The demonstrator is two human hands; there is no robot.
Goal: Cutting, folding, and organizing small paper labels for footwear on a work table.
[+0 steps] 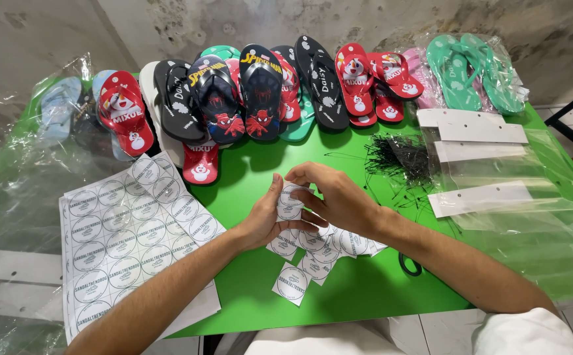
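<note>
Near the front edge of a green tabletop (365, 289), a person's left hand (265, 220) and right hand (334, 197) are meeting, fingers pinching one cut square round-label sticker (290, 200) from both sides, seemingly to peel it. Loose cut stickers (299, 266) are lying just beneath. An uncut sticker sheet (128, 236) is covering the front left corner; flip-flops (260, 92) are lining the back edge, clear bags (497, 190) the right.

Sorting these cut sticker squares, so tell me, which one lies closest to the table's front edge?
The lone sticker square, white with a round printed label, lying by itself in front of the overlapping pile under the hands.
</note>
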